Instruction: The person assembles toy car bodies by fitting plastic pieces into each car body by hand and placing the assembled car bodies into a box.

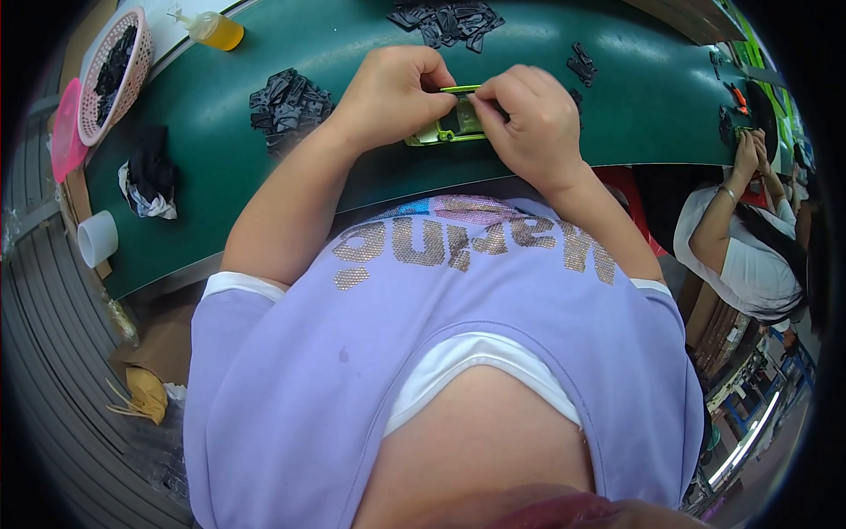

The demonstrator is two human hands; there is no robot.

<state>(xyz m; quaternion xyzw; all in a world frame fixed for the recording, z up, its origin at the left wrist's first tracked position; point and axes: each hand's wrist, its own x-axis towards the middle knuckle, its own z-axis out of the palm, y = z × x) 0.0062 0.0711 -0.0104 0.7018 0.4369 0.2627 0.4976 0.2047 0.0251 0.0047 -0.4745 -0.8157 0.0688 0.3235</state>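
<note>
Close to the near edge of the green table (220, 203), both my hands work on a lime-green plastic frame (447, 135) with a clear part in its middle. My left hand (392, 97) pinches its left side between thumb and fingers. On the other side my right hand (533, 123) is closed on it, the fingertips partly hidden. Whether a smaller piece sits between the fingers I cannot tell. Left of my left wrist lies a heap of black plastic parts (286, 106). Another black heap (448, 22) is beyond my hands, and a few black pieces (582, 64) lie to the right.
At the far left stand a pink basket (137, 75) of black pieces and a bottle of yellow liquid (218, 32). Dark cloth (152, 172) and a white cup (98, 239) lie nearer. At right, a co-worker (727, 234) handles something near an orange-handled tool (738, 99).
</note>
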